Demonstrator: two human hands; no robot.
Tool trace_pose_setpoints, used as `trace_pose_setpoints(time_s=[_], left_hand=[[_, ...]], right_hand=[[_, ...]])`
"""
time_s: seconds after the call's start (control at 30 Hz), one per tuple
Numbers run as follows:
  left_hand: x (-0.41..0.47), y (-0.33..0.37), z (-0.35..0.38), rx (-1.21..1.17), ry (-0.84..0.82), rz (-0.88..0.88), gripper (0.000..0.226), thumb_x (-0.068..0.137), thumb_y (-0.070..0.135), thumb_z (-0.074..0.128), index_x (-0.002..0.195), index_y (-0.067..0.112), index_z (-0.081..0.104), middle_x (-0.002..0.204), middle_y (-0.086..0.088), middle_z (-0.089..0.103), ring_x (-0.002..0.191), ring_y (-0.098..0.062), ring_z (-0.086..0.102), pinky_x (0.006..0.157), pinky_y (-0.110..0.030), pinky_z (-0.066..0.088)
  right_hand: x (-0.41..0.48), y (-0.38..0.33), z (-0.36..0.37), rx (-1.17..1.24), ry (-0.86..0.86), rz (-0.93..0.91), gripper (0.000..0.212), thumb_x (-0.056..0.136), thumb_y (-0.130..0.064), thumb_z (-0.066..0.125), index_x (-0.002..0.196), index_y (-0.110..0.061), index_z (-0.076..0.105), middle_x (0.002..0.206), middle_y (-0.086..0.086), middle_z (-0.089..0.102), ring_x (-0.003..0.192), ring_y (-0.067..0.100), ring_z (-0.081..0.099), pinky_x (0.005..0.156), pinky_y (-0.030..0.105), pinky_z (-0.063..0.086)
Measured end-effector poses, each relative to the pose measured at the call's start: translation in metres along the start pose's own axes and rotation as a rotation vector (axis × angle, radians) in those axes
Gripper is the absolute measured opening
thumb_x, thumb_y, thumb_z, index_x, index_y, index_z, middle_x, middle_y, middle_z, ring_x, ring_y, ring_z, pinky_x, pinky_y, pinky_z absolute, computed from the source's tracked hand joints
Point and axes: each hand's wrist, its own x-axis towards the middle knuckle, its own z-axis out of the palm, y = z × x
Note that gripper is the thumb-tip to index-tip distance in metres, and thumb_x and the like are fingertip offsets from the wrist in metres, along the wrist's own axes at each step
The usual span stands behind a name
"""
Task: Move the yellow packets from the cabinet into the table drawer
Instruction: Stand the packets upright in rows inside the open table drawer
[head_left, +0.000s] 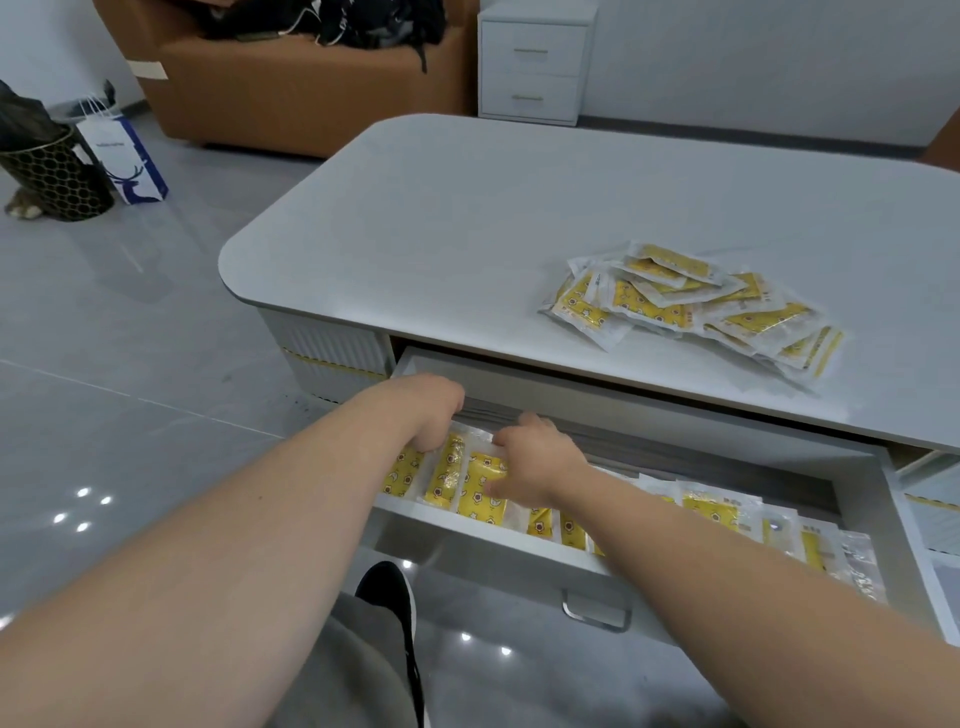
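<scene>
While clamping the row of yellow packets (467, 483) at the left end of the drawer (493, 535), with left hand (431, 410) curled over their tops and right hand (540, 457) pinching one: risks tipping the upright row sideways on an uneven release. Could crease slick wrappers, or leave tops proud enough to snag under the tabletop (467, 218) on closing. Leaves loose heap (691, 306) up there, well apart, unfiled.
</scene>
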Motion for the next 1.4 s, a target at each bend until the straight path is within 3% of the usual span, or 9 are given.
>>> trace_pose_setpoints(time_s=[0.2, 0.5, 0.67, 0.77, 0.93, 1.03, 1.1, 1.2, 1.4], left_hand=[[-0.008, 0.012, -0.018, 0.04, 0.05, 0.032, 0.055, 0.091, 0.005, 0.065, 0.142, 0.015, 0.046, 0.131, -0.005, 0.059, 0.115, -0.024, 0.059, 0.098, -0.037, 0.052], [-0.022, 0.053, -0.053, -0.151, 0.506, 0.052, 0.022, 0.095, 0.02, 0.058, 0.118, 0.019, 0.058, 0.109, 0.0, 0.06, 0.097, -0.023, 0.061, 0.08, -0.037, 0.054], [0.003, 0.087, -0.056, -0.235, 0.639, 0.103, 0.026, 0.096, 0.015, 0.054, 0.121, 0.016, 0.055, 0.114, -0.004, 0.058, 0.103, -0.025, 0.058, 0.083, -0.042, 0.053], [0.023, 0.106, -0.054, -0.218, 0.674, 0.125, 0.03, 0.094, 0.013, 0.054, 0.124, 0.014, 0.056, 0.123, -0.005, 0.056, 0.109, -0.026, 0.054, 0.085, -0.04, 0.049], [0.05, 0.121, -0.046, -0.114, 0.605, 0.128, 0.043, 0.1, 0.031, 0.045, 0.139, 0.011, 0.043, 0.146, -0.008, 0.042, 0.132, -0.028, 0.039, 0.094, -0.041, 0.044], [0.051, 0.127, -0.042, -0.125, 0.537, 0.099, 0.065, 0.103, 0.038, 0.039, 0.157, 0.011, 0.013, 0.162, -0.012, 0.023, 0.149, -0.032, 0.019, 0.112, -0.045, 0.035], [0.047, 0.133, -0.043, -0.118, 0.558, 0.078, 0.069, 0.103, 0.038, 0.039, 0.158, 0.013, 0.006, 0.159, -0.013, 0.029, 0.144, -0.033, 0.028, 0.109, -0.045, 0.036], [0.041, 0.139, -0.045, -0.034, 0.622, 0.017, 0.067, 0.098, 0.03, 0.049, 0.154, 0.009, 0.018, 0.143, -0.012, 0.047, 0.125, -0.031, 0.047, 0.091, -0.04, 0.042], [0.026, 0.141, -0.043, 0.105, 0.633, -0.047, 0.029, 0.095, 0.026, 0.051, 0.118, 0.01, 0.059, 0.123, -0.012, 0.053, 0.111, -0.028, 0.049, 0.078, -0.034, 0.032]], right_hand=[[-0.003, -0.002, 0.015, -0.098, 0.115, 0.001, 0.072, 0.078, -0.045, 0.08, 0.13, -0.02, 0.037, 0.128, 0.011, 0.041, 0.118, 0.031, 0.045, 0.101, 0.043, 0.044], [-0.027, 0.013, -0.03, 0.084, 0.104, 0.009, 0.058, 0.079, -0.052, 0.076, 0.119, -0.022, 0.045, 0.119, 0.006, 0.042, 0.109, 0.026, 0.046, 0.095, 0.042, 0.049], [-0.058, 0.046, -0.075, 0.224, 0.179, 0.052, 0.036, 0.087, -0.043, 0.071, 0.105, -0.021, 0.049, 0.104, 0.001, 0.047, 0.079, 0.014, 0.05, 0.061, 0.025, 0.038], [-0.069, 0.069, -0.095, 0.265, 0.29, 0.104, 0.02, 0.088, -0.034, 0.069, 0.09, -0.019, 0.055, 0.093, 0.002, 0.057, 0.072, 0.017, 0.055, 0.054, 0.025, 0.035], [-0.082, 0.112, -0.113, 0.052, 0.553, 0.25, 0.018, 0.097, -0.031, 0.057, 0.109, -0.017, 0.058, 0.117, 0.005, 0.054, 0.108, 0.026, 0.052, 0.084, 0.036, 0.045], [-0.084, 0.133, -0.115, -0.111, 0.593, 0.294, 0.047, 0.102, -0.042, 0.048, 0.142, -0.018, 0.045, 0.147, 0.007, 0.045, 0.137, 0.032, 0.035, 0.109, 0.046, 0.034], [-0.084, 0.142, -0.115, -0.127, 0.496, 0.323, 0.06, 0.105, -0.048, 0.037, 0.155, -0.017, 0.028, 0.164, 0.006, 0.025, 0.151, 0.033, 0.018, 0.118, 0.05, 0.024], [-0.083, 0.149, -0.109, -0.182, 0.383, 0.349, 0.065, 0.106, -0.051, 0.03, 0.159, -0.015, 0.018, 0.168, 0.007, 0.016, 0.156, 0.031, 0.005, 0.122, 0.05, 0.015], [-0.081, 0.141, -0.103, -0.248, 0.469, 0.385, 0.053, 0.103, -0.047, 0.04, 0.14, -0.01, 0.045, 0.142, 0.016, 0.045, 0.137, 0.034, 0.038, 0.114, 0.047, 0.034]])
